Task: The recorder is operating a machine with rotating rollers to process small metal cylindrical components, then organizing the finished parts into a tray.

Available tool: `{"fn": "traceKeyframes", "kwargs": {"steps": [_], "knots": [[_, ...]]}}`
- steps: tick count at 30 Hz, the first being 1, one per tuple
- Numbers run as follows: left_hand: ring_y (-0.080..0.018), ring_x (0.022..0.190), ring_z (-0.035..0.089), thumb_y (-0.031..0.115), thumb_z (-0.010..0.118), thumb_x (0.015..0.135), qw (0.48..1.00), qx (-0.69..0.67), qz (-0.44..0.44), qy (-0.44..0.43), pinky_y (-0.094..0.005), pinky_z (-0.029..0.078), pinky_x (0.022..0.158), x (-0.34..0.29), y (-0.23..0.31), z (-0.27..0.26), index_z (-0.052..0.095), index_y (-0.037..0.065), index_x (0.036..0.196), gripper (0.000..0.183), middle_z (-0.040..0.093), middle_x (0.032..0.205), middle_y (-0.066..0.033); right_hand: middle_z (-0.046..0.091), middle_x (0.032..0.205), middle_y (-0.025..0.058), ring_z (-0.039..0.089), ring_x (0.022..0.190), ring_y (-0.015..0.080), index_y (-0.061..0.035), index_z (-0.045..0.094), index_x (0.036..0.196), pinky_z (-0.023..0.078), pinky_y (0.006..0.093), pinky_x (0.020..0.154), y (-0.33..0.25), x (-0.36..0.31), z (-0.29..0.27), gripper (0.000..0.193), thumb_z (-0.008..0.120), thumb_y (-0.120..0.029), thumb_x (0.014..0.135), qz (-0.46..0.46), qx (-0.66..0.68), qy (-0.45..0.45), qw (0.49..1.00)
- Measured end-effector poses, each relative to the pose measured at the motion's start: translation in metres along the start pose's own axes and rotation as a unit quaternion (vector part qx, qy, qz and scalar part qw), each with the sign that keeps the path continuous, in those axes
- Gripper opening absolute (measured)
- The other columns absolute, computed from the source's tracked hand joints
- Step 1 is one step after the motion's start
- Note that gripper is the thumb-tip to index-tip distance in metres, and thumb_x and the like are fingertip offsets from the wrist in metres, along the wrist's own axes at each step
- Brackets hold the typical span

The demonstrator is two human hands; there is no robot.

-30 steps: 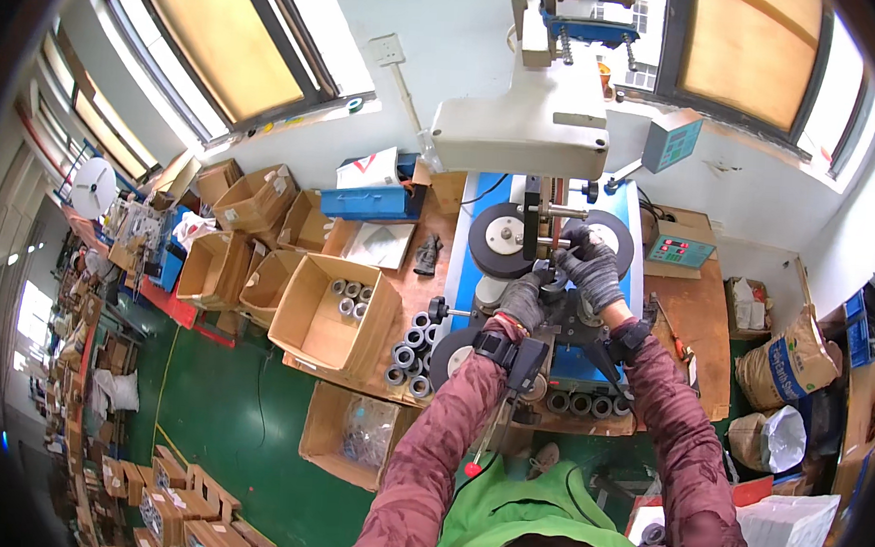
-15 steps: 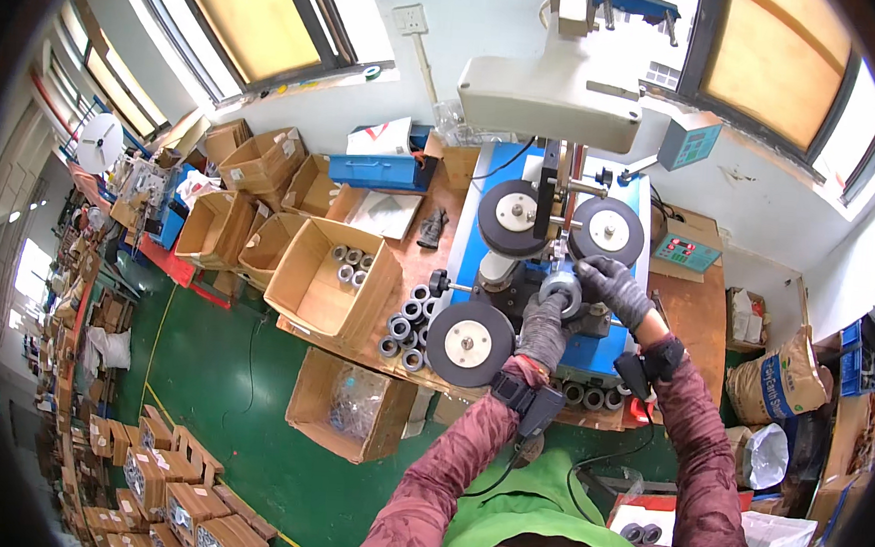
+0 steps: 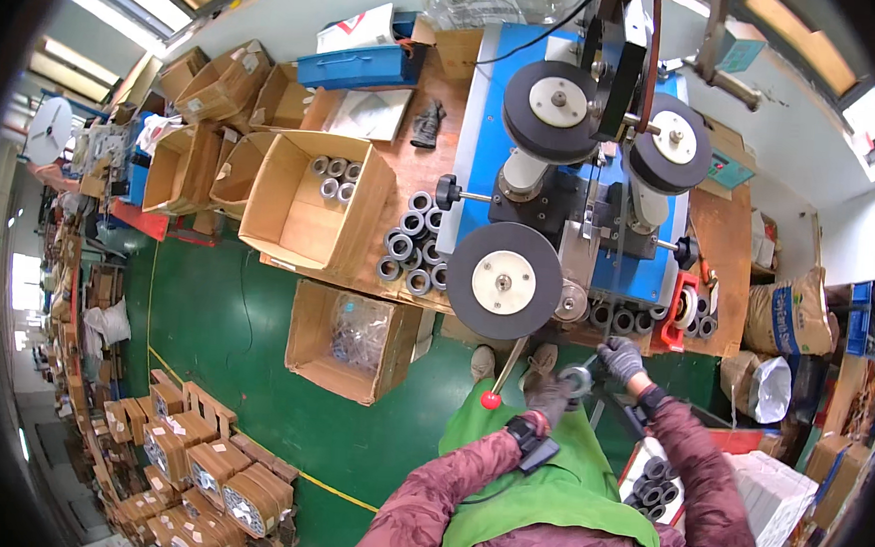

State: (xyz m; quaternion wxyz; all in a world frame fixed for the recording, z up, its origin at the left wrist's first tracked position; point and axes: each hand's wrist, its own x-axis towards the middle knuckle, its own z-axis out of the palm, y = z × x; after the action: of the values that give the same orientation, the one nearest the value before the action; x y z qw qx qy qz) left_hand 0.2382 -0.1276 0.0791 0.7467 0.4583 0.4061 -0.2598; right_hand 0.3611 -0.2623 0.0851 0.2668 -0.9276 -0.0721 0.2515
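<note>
Hands pulled back from machine (image 3: 584,172) toward lap since earlier frame. Left hand (image 3: 550,399) and right hand (image 3: 621,359), gloved, pinch metal ring (image 3: 578,380) between them at 6 o'clock of grey wheel (image 3: 503,280), likely for inspection.

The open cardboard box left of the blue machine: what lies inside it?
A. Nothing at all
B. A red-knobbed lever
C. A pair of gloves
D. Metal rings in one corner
D: the cardboard box holds a few grey metal rings bunched in its far corner, the rest of its floor bare.
</note>
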Motion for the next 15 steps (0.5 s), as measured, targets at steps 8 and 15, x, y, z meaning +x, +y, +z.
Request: {"fn": "traceKeyframes", "kwargs": {"steps": [8,15], "knots": [[-0.0137,0.061,0.053,0.025,0.064,0.076,0.790,0.546,0.184,0.212,-0.0355,0.046,0.056,0.120,-0.017,-0.272,0.053,0.006,0.102,0.034,0.058,0.078,-0.0023,0.048,0.052,0.0001,0.042,0.037,0.0125,-0.0104,0.051,0.068,0.033,0.0280,0.034,0.069,-0.089,0.063,0.021,0.049,-0.022,0.085,0.404,0.473,0.105,0.776],[-0.0151,0.060,0.052,0.024,0.064,0.076,0.757,0.595,0.161,0.216,-0.0332,0.045,0.055,0.160,0.038,-0.289,0.053,0.005,0.103,0.035,0.059,0.078,-0.0031,0.060,0.067,0.0067,0.056,0.048,0.0161,-0.0028,0.057,0.084,0.047,0.0296,0.042,0.070,-0.179,0.066,0.016,0.052,-0.018,0.084,0.474,0.488,0.092,0.727]]}}
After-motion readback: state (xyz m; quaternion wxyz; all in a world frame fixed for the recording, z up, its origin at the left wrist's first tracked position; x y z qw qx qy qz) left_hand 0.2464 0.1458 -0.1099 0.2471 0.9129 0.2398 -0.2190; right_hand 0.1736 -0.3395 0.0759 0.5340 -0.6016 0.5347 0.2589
